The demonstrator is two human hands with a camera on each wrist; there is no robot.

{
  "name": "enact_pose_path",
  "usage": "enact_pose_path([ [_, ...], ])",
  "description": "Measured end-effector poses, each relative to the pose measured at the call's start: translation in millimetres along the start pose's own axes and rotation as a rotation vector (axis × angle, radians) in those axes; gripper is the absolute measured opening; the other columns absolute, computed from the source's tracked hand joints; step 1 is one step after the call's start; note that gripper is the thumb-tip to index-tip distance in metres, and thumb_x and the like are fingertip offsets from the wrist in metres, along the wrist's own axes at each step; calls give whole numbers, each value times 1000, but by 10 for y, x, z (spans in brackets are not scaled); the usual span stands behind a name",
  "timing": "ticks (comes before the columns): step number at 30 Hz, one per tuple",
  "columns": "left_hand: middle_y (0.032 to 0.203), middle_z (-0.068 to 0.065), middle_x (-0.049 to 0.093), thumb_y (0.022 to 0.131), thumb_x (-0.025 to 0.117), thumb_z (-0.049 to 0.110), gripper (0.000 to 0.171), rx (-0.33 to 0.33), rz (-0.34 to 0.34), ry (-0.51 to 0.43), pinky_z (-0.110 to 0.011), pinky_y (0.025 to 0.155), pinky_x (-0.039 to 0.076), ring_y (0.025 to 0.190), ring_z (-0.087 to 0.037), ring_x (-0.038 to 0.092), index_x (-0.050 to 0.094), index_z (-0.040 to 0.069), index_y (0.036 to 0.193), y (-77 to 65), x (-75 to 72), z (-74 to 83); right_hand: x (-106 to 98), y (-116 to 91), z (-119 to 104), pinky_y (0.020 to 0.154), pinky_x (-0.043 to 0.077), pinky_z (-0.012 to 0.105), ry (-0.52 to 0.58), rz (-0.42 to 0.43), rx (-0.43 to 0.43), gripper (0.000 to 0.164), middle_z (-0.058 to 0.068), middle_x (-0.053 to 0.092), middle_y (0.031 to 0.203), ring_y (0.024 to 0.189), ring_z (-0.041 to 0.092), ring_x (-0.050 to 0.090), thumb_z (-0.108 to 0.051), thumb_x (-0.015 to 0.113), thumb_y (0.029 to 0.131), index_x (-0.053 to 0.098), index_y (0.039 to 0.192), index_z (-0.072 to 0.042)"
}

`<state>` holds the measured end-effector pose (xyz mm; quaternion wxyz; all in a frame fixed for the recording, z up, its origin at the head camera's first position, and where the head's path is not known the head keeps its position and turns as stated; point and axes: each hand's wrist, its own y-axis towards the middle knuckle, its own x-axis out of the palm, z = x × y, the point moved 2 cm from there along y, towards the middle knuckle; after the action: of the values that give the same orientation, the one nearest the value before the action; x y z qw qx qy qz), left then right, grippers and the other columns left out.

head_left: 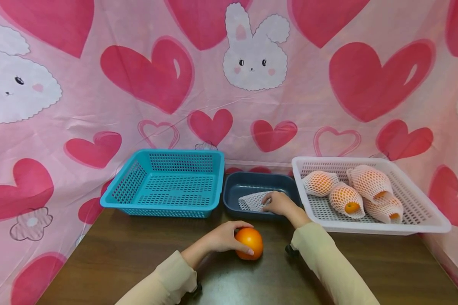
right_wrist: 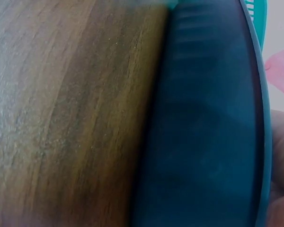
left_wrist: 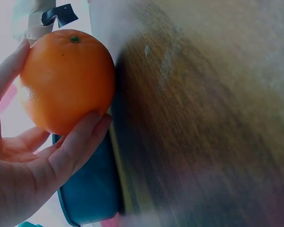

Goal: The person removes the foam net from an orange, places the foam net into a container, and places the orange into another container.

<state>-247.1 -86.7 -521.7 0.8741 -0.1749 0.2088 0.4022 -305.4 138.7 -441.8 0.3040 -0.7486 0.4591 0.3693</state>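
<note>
An orange (head_left: 250, 242) stands on the brown table, gripped by my left hand (head_left: 224, 237), with the thumb on its near side and fingers on its far side. The left wrist view shows this orange (left_wrist: 68, 80) bare, its green stem spot on top. My right hand (head_left: 279, 203) reaches into a dark blue tray (head_left: 233, 180), its fingertips pinching the right end of a white foam net (head_left: 252, 201) that lies flattened there. In the right wrist view the wall of the tray (right_wrist: 203, 123) hides most of the right hand.
A turquoise basket (head_left: 162, 206) stands at the back left. A white basket (head_left: 370, 226) on the right holds several oranges (head_left: 345, 199) in foam nets. The dark tray sits between them. A pink curtain (head_left: 229, 97) with hearts hangs behind the table (head_left: 145, 250).
</note>
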Motion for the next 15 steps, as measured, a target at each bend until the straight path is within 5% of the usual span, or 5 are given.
enact_pose_path([
  [6, 122, -5, 66, 82, 87, 32, 61, -28, 64, -13, -39, 91, 51, 100, -21, 58, 65, 10, 134, -349, -116, 726, -26, -14, -10, 77, 57, 39, 9, 38, 33, 24, 8, 73, 92, 79, 22, 64, -14, 81, 86, 76, 106, -3],
  [15, 122, -3, 67, 83, 86, 33, 65, -34, 117, 36, -38, 89, 53, 100, -18, 60, 62, 9, 139, -463, -219, 900, -88, -83, -72, 67, 57, 35, 83, 124, 17, 24, 6, 70, 85, 67, 18, 61, -6, 73, 90, 75, 114, -1],
])
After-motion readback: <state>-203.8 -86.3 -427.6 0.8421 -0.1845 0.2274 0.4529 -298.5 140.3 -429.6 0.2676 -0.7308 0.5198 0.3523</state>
